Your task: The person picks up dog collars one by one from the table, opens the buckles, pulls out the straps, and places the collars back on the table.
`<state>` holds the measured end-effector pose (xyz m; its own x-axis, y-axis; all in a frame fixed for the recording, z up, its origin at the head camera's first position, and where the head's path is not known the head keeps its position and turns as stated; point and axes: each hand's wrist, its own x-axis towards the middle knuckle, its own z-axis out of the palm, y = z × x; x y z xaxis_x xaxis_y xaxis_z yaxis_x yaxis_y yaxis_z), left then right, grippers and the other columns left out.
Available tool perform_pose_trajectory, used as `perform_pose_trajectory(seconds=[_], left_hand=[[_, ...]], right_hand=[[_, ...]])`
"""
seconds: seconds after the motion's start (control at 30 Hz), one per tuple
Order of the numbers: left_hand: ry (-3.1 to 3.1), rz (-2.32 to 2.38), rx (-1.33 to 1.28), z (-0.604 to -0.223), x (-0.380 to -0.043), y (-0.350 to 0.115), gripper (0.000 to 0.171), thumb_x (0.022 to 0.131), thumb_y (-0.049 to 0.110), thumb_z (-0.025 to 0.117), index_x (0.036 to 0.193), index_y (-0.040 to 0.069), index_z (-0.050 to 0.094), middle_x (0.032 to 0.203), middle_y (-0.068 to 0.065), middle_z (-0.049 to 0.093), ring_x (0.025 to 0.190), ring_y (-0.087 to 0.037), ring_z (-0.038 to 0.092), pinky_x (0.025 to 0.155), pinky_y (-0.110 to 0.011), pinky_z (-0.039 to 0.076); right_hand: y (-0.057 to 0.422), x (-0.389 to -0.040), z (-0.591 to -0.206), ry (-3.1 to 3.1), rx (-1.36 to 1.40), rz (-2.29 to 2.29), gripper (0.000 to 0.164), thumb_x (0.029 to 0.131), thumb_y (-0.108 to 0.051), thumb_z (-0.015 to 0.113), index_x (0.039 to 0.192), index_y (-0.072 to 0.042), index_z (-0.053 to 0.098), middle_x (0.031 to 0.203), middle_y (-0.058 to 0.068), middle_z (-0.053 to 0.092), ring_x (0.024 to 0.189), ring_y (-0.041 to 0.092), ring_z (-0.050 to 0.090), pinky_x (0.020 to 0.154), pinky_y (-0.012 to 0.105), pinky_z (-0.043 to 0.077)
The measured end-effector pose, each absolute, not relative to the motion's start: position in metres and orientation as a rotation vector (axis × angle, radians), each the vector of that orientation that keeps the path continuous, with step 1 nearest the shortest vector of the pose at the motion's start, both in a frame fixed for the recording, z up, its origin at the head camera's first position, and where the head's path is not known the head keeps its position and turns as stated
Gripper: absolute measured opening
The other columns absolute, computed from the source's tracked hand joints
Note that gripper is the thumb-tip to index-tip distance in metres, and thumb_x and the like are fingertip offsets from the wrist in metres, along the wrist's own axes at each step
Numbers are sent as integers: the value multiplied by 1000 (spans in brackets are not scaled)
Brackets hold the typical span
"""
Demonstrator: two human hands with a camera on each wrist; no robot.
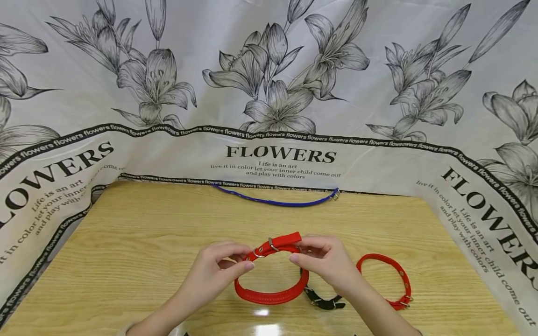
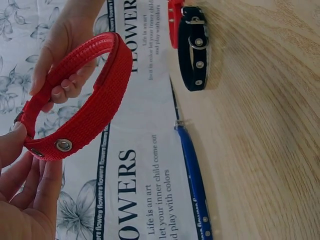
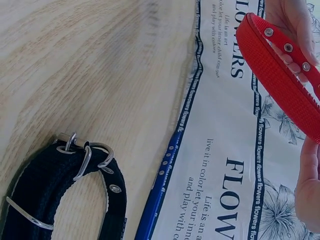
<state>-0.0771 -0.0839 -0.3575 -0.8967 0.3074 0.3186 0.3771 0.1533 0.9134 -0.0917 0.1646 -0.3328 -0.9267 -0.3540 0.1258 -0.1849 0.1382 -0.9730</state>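
Observation:
A red collar (image 1: 269,297) with metal eyelets is held up in a loop above the table. Its strap runs through a metal buckle (image 1: 272,244) at the top, and the strap's free end points right. My left hand (image 1: 214,266) pinches the collar beside the D-ring, thumb in front. On the other side, my right hand (image 1: 329,261) pinches it near the strap's end. The left wrist view shows the collar's woven outer face and an eyelet (image 2: 63,145) close to the left fingers. In the right wrist view, the right hand (image 3: 307,190) is partly cut off.
A black collar (image 1: 323,302) lies looped on the wooden table (image 1: 147,224), partly hidden behind the right hand. Right of it lies another red collar (image 1: 405,280). A blue collar (image 1: 273,202) stretches along the back edge, by a flower-printed cloth (image 1: 277,163).

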Motion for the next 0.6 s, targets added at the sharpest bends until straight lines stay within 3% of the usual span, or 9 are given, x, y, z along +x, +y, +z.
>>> perform_pose_trajectory(seconds=[0.37,0.6], left_hand=[[-2303,-1853,-787,-357,-74,-81,15,81,9,72,96,6,71,89,-2,68,74,-10,63,61,-27,56],[-2331,-1857,-771,-358,-73,-77,15,82,12,72,96,7,70,87,-1,66,79,-10,62,67,-26,56]], right_hand=[[170,-90,-333,2239,-585,-1968,20,82,0,68,98,13,65,90,0,67,69,10,62,61,26,55],[168,-90,-337,2265,-710,-1933,22,81,1,69,100,11,66,89,3,66,71,12,62,61,25,54]])
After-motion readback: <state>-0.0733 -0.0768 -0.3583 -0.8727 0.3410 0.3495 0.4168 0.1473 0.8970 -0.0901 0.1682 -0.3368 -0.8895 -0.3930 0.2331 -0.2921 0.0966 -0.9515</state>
